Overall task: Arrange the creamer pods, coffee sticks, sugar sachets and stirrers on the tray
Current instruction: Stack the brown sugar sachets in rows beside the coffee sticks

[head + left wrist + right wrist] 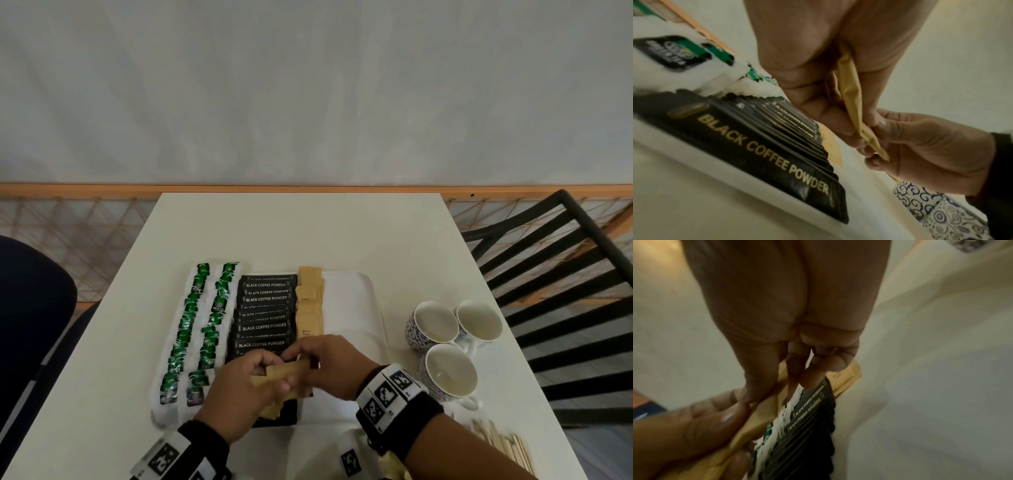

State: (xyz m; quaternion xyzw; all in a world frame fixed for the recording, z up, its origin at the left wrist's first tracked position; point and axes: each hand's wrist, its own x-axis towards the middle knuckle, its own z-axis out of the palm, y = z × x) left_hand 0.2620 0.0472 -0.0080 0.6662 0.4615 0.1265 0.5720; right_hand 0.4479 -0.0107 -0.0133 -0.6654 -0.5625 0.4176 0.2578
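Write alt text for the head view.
Both hands, left hand and right hand, hold brown sugar sachets over a white tray lined with green tea sachets, black coffee sticks and more sugar. Three mugs stand right of it.

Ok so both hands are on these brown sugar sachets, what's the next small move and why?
Probably draw one sachet from the bunch with the right hand and lay it at the near end of the brown row. The left hand grips the bunch while the right pinches its end, and that row stops short of the tray's near edge.
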